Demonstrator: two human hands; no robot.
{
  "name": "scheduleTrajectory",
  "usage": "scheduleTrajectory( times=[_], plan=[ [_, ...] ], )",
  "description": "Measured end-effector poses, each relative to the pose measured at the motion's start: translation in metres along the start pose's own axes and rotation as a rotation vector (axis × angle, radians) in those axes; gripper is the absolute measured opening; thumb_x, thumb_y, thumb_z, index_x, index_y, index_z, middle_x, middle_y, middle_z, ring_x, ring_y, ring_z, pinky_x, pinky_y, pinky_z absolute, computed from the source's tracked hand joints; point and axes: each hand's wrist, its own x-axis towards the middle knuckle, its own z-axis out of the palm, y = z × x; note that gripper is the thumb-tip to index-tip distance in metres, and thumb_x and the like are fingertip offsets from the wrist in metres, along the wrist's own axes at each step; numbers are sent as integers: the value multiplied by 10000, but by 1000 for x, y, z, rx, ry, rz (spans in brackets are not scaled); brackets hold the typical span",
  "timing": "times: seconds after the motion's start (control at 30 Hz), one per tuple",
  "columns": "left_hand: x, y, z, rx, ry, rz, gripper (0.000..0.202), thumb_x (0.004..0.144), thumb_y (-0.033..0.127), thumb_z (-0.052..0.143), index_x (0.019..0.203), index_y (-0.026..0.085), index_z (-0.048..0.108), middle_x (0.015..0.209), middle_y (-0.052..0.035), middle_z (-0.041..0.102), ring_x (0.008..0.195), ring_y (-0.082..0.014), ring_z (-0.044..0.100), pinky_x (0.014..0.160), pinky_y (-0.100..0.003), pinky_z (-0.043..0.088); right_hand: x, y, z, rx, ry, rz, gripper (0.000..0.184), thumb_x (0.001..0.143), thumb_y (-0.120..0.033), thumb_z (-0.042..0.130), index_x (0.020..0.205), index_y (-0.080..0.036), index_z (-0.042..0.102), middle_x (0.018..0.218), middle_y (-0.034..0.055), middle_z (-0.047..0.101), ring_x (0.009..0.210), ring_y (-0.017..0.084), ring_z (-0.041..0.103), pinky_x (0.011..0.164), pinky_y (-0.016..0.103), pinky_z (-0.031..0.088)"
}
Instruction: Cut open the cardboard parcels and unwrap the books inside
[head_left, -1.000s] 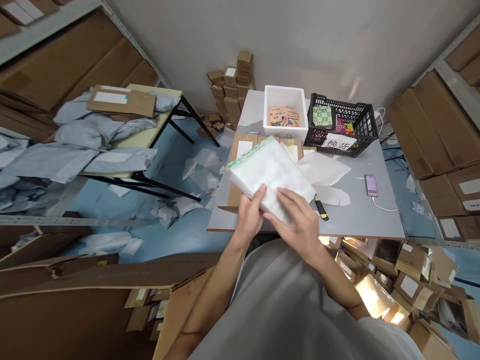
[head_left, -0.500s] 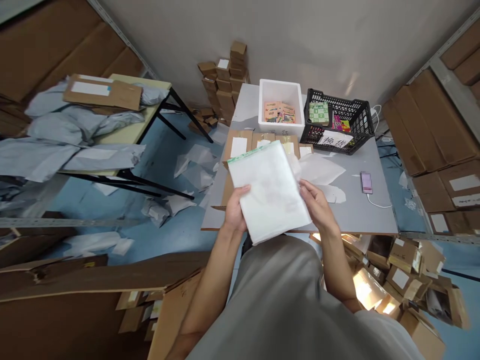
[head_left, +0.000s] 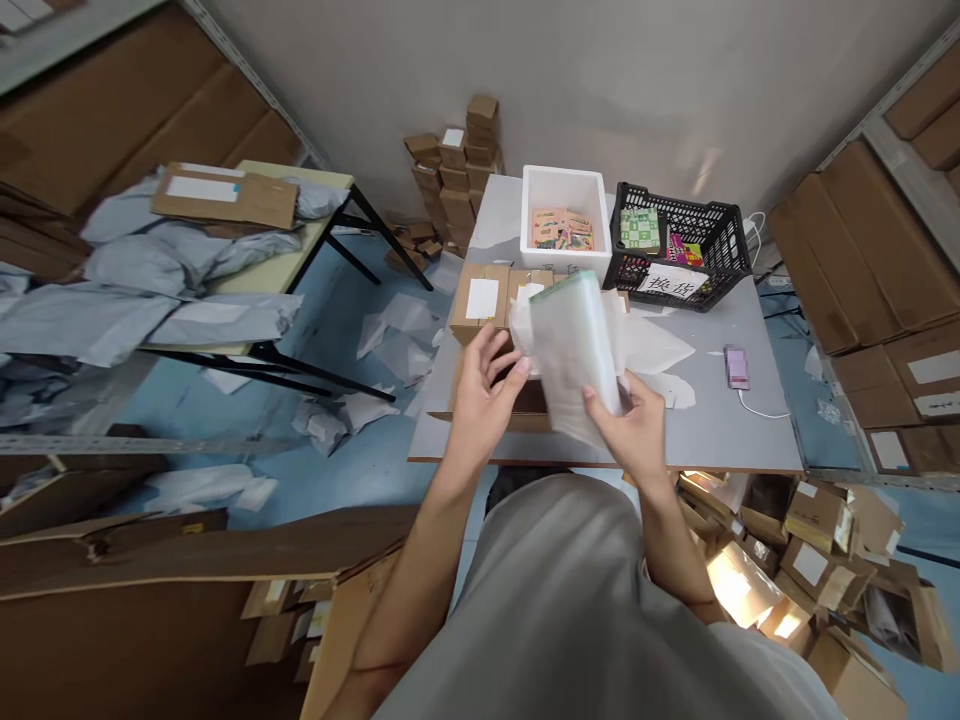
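My right hand (head_left: 636, 428) grips a whitish, translucent plastic packet (head_left: 566, 360) by its lower right edge, thumb on the front face. A green strip runs along the packet's top edge, and what is inside cannot be made out. It is tilted above the table. Just left of it is my left hand (head_left: 487, 395), its fingers apart and holding nothing; whether a fingertip touches the packet's edge is unclear. Behind the packet and my left hand, cardboard boxes (head_left: 480, 292) with white labels rest on the grey table (head_left: 705, 430). An open carton (head_left: 517, 420) is partly hidden by the hands.
A white foam box (head_left: 564, 185) with small colourful packs and a black crate (head_left: 720, 255) stand at the table's back. A phone (head_left: 736, 368) on a cable lies right. Grey mailing bags (head_left: 135, 260) cover a side table. Cartons (head_left: 810, 560) crowd the floor.
My left hand has let go of the packet and opened. The packet has turned to a narrower angle and shifted right and slightly up in my right hand.
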Motion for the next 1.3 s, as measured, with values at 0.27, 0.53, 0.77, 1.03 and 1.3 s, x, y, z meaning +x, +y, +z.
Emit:
scheduleTrajectory(
  times=[0.27, 0.53, 0.77, 1.03, 1.3],
  plan=[
    [-33, 1, 21, -157, -72, -29, 798, 808, 896, 833, 1258, 238, 801, 1358, -121, 820, 1479, -410, 679, 1223, -489, 608, -42, -13, 30, -337, -105, -331, 343, 1100, -368, 664, 1406, -309, 809, 1553, 51, 753, 1436, 311, 738, 1220, 443, 626],
    [-27, -22, -2, -229, 10, -243, 724, 668, 537, 1076, 1218, 178, 769, 1227, -158, 861, 1261, -419, 805, 1104, -501, 680, -18, -13, 0, -85, 63, -117, 374, 1130, -480, 566, 1135, -251, 861, 1076, 63, 879, 979, 247, 821, 909, 367, 669],
    [-10, -25, -39, -394, 76, -476, 493, 724, 320, 876, 1168, 113, 818, 1068, -162, 884, 1127, -458, 845, 1045, -568, 713, 35, 40, -97, -145, 311, 100, 627, 916, -799, 736, 835, -179, 779, 730, 31, 719, 726, 224, 685, 669, 326, 544],
    [-6, -23, -44, -378, 85, -427, 614, 716, 294, 839, 1306, 126, 809, 1116, -139, 886, 1140, -444, 843, 1028, -556, 717, 21, 41, -54, -190, 238, 31, 666, 1008, -737, 684, 1365, -185, 787, 1404, 212, 800, 1266, 338, 779, 1138, 550, 618],
    [-5, -19, -34, -239, -27, -353, 646, 617, 359, 938, 1206, 124, 813, 1132, -167, 875, 1169, -481, 820, 1029, -577, 703, 4, 9, 13, 351, -343, 179, 531, 939, -657, 841, 1219, -206, 831, 1188, 94, 877, 1084, 306, 834, 904, 401, 703]
  ],
)
